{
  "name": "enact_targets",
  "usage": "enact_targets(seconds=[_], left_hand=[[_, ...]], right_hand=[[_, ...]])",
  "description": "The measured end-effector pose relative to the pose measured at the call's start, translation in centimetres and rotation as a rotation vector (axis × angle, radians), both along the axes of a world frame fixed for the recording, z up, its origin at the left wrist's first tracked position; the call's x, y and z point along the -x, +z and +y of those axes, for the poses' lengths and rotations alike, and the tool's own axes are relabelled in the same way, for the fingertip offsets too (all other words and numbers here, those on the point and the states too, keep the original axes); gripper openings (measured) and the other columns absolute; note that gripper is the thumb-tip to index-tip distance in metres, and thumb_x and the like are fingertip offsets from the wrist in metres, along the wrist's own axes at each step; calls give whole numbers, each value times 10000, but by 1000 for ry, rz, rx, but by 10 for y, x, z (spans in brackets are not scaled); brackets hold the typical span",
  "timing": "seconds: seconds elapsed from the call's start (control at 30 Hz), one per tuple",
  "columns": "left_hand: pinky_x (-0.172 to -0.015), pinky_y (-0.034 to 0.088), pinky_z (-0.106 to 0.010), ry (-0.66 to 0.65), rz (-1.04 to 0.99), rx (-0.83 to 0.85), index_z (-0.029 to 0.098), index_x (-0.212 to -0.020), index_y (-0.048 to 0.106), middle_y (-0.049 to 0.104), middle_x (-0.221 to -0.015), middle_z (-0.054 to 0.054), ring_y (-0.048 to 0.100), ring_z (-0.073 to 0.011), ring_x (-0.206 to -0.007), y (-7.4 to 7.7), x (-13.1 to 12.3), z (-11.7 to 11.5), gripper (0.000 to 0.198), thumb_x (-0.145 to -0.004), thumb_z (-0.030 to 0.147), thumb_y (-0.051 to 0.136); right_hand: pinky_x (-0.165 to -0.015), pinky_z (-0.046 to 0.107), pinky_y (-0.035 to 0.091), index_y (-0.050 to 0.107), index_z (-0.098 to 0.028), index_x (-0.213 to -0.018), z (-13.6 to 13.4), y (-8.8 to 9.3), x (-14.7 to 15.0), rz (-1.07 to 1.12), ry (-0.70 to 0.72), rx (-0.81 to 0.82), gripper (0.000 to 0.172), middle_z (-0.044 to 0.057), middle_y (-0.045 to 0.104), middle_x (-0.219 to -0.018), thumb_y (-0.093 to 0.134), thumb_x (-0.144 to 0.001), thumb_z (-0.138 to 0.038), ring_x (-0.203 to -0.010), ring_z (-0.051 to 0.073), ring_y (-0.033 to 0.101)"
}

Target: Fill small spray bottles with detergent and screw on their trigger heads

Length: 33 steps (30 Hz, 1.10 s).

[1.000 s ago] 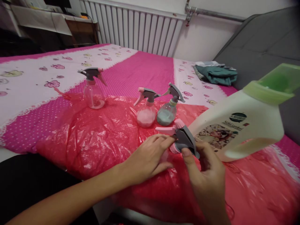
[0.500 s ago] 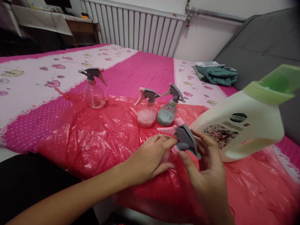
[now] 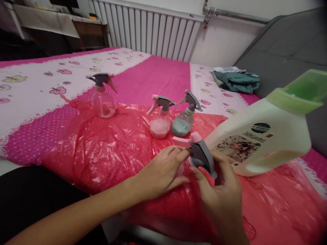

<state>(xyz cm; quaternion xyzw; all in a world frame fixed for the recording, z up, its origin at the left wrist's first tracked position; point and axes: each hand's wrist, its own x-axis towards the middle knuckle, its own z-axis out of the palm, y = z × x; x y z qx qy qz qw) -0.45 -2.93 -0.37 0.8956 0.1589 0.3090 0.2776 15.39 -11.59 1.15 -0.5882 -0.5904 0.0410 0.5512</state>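
A spray bottle with a grey and pink trigger head [image 3: 201,153] is between my hands. My left hand [image 3: 163,173] closes around its clear body, most of which my fingers hide. My right hand [image 3: 222,194] grips the trigger head at the pink collar, thumb in front and fingers behind. Just beyond stand two more spray bottles: one with pink contents [image 3: 160,127] and one with blue-green contents [image 3: 182,126]. Farther left is a clear pink spray bottle [image 3: 103,103], seemingly with little or nothing in it. To the right of my right hand stands a large cream jug [image 3: 258,136] with a green cap.
Red plastic sheeting [image 3: 102,146] covers the near part of the bed [image 3: 163,73]. Folded clothes [image 3: 236,80] lie by the grey headboard [image 3: 288,51]. A white radiator [image 3: 148,29] lines the wall, and a desk [image 3: 46,20] stands at back left.
The trigger head has turned slightly and shifted a little down in my right hand, which moved a bit left. My left hand stays almost in place. The standing bottles have not moved.
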Motion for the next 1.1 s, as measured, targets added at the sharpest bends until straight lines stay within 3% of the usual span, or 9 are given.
enact_targets(seconds=[0.17, 0.33, 0.67, 0.83, 1.1], left_hand=[[-1025, 541, -536, -5, -34, -49, 187, -1465, 356, 603, -1298, -173, 595, -328, -1179, 0, -1, 0, 535, -1068, 528, 464], [-1001, 552, -522, 5, -45, -71, 204, -1476, 329, 605, -1294, -162, 604, -315, -1144, -3, -1, 1, 531, -1070, 520, 464], [-1006, 552, -540, 43, 5, -68, 183, -1508, 372, 626, -1310, -189, 619, -373, -1182, -4, 1, -1, 582, -1052, 525, 493], [-1040, 536, -558, 31, -9, -86, 217, -1546, 272, 585, -1390, -181, 589, -354, -1260, -4, 1, 0, 630, -1056, 545, 493], [-1030, 547, -529, 25, -2, -72, 239, -1522, 306, 601, -1357, -160, 607, -348, -1213, -1, 0, 0, 597, -1052, 568, 471]], right_hand=[[-749, 170, 533, 654, -253, -1089, 0, 1, -1, 62, 16, 38, 183, -41, 664, -963, 713, -918, -229, -831, 101, 646], [-768, 194, 541, 678, -258, -1100, 0, -2, -3, 79, -2, 63, 167, -30, 688, -1031, 699, -935, -252, -896, 120, 668], [-822, 131, 516, 657, -288, -1148, 0, 2, -5, -15, 10, 48, 177, -71, 693, -1087, 653, -976, -249, -957, 80, 661], [-777, 144, 528, 656, -266, -1161, -1, 2, -6, 30, 36, 39, 158, -38, 694, -1080, 639, -1004, -267, -937, 98, 666], [-762, 176, 524, 669, -251, -1135, 0, 1, -4, 51, 21, 65, 163, -20, 698, -1056, 669, -975, -280, -931, 123, 661]])
